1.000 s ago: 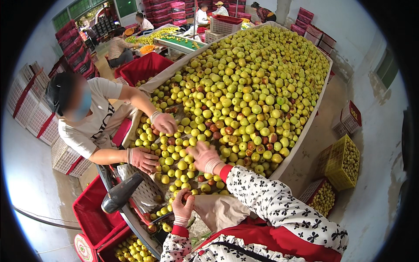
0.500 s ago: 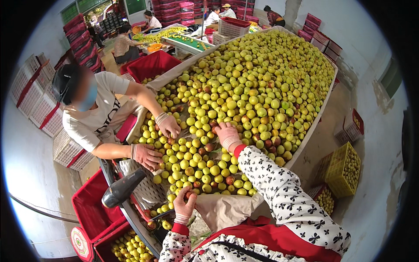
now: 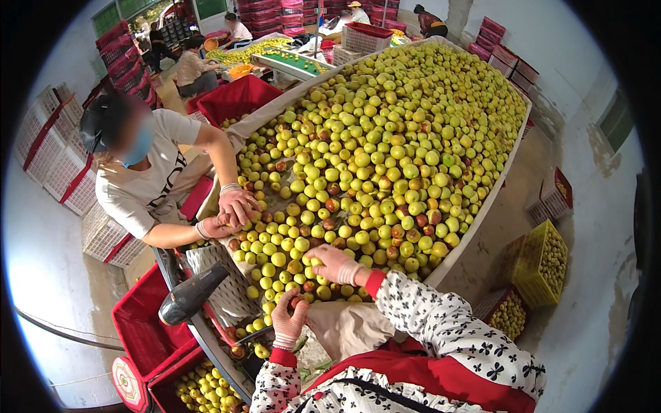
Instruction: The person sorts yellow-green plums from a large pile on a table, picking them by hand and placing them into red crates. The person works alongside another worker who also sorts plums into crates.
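A large heap of yellow-green jujubes point(image 3: 413, 138), some turned reddish brown, covers the cloth-lined sorting table point(image 3: 351, 327). My left hand point(image 3: 289, 323), in a pale knit glove, is closed around a reddish-brown jujube point(image 3: 297, 301) at the near edge of the table. Over the near part of the heap, my gloved right hand point(image 3: 337, 265) has its fingers curled round a yellow-green jujube point(image 3: 317, 262). It is a short way above and right of my left hand.
Across the left side, a masked co-worker point(image 3: 148, 165) has both gloved hands together over the fruit. A black blower-like tool point(image 3: 193, 296) juts out at lower left, by red-lined crates point(image 3: 148, 323). Yellow crates point(image 3: 540, 265) of fruit stand right. Others work behind near a green conveyor point(image 3: 292, 63).
My right hand has drawn back toward me and left, off the heap, now with a jujube in its fingers. My left hand stays nearly still. The co-worker's hands have come together.
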{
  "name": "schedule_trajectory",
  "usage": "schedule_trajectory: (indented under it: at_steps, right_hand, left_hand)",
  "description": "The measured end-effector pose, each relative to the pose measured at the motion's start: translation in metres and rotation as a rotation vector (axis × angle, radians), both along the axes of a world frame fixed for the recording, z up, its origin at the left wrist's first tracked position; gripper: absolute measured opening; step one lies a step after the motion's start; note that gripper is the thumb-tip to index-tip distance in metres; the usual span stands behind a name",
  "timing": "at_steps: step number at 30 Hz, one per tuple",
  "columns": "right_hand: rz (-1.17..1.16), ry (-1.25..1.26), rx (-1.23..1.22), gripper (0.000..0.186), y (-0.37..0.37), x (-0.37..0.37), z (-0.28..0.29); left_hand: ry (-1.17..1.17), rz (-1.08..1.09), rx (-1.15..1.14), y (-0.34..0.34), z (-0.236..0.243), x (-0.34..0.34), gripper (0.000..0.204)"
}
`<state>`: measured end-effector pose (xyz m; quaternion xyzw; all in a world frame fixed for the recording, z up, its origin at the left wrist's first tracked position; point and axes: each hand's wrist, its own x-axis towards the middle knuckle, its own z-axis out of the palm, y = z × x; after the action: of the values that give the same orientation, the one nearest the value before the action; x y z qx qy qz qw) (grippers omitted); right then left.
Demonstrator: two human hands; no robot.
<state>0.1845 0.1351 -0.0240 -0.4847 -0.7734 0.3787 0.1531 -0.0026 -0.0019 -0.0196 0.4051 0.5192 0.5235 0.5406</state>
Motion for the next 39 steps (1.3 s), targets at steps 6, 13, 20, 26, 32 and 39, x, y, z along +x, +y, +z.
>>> schedule_trajectory:
  at_steps: [6,13,20,26,32,39]
  right_hand:
    - [-0.081,-0.391,0.376,0.048,-0.057,0.071,0.048]
    - [0.012,-0.734,-0.092,0.094,-0.085,0.072,0.046]
    - [0.089,-0.770,-0.043,0.089,-0.057,0.023,0.016]
    - [0.139,-0.576,-0.080,0.094,-0.031,-0.017,0.023]
    - [0.101,-0.375,-0.179,0.101,0.013,-0.093,0.000]
    - [0.040,-0.003,0.082,0.065,0.077,-0.084,0.034]
  left_hand:
    - [0.021,-0.022,0.054,0.000,-0.015,0.001,0.032]
    - [0.022,-0.029,0.074,0.001,-0.018,0.000,0.034]
    - [-0.018,-0.001,0.045,-0.001,-0.013,0.001,0.035]
    - [-0.034,0.005,0.056,-0.003,-0.013,0.000,0.035]
    - [0.072,-0.015,0.034,0.001,-0.004,0.000,0.036]
    - [0.079,-0.016,0.065,0.000,0.000,0.000,0.035]
